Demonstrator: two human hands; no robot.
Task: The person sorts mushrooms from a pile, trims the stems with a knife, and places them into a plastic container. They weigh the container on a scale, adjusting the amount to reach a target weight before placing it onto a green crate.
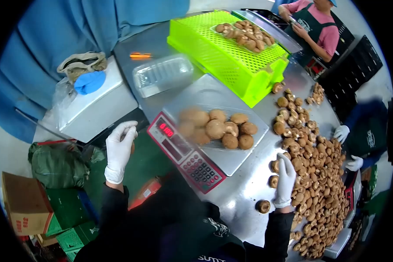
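Observation:
My left hand [120, 153], in a white glove, is raised left of the scale, its fingers curled around a mushroom [132, 148] of which only a brown edge shows. My right hand [285, 181], also gloved, is at the left edge of the mushroom pile [318, 187], fingers pressed together; what they hold, if anything, is hidden. One loose mushroom [274, 166] lies beside its fingertips. On the scale [229, 168], a clear tray [258, 131] holds several mushrooms, the left ones blurred. The red display [166, 129] is lit.
An empty clear tray [161, 74] and an orange tool [140, 56] lie behind the scale. Packed mushrooms [246, 36] sit on an upturned green crate [222, 52]. A co-worker [312, 28] stands at the back; another's gloved hands [341, 133] are by the pile's right side.

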